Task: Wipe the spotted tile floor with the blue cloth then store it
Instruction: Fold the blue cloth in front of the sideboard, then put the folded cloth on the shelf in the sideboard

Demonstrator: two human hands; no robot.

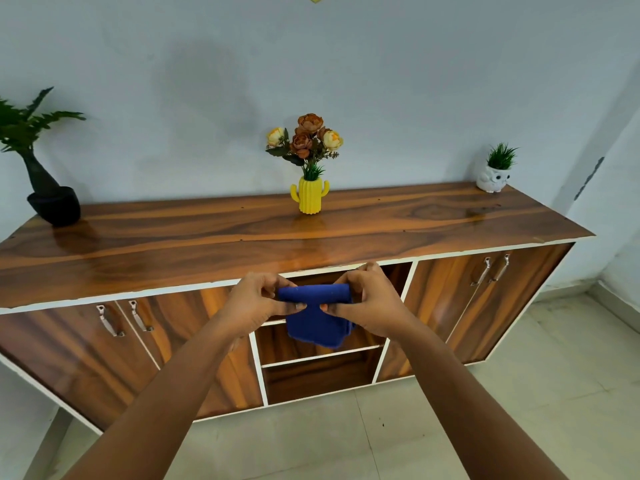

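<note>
Sideboard [242, 233]: long, wood-grain, white-edged; top mostly bare, its front edge just above the hands. Centre bay open, with shelves [322, 355]; closed handled doors either side.

Tile floor [450, 427]: pale, clear in front of the unit, a few dark specks; wall corner closes in at right.

Blue cloth [317, 315]: folded, held in the air before the open centre bay, lower part hanging free.

Left hand [256, 301]: fingers and thumb pinched shut on the cloth's upper left edge.

Right hand [367, 303]: likewise pinched on the upper right edge.

On top: black-potted plant [52, 202], partly cut off at left; yellow cactus vase [310, 197] with flowers; white owl planter [491, 178].

Hidden: upper bay interior behind the hands and cloth.
</note>
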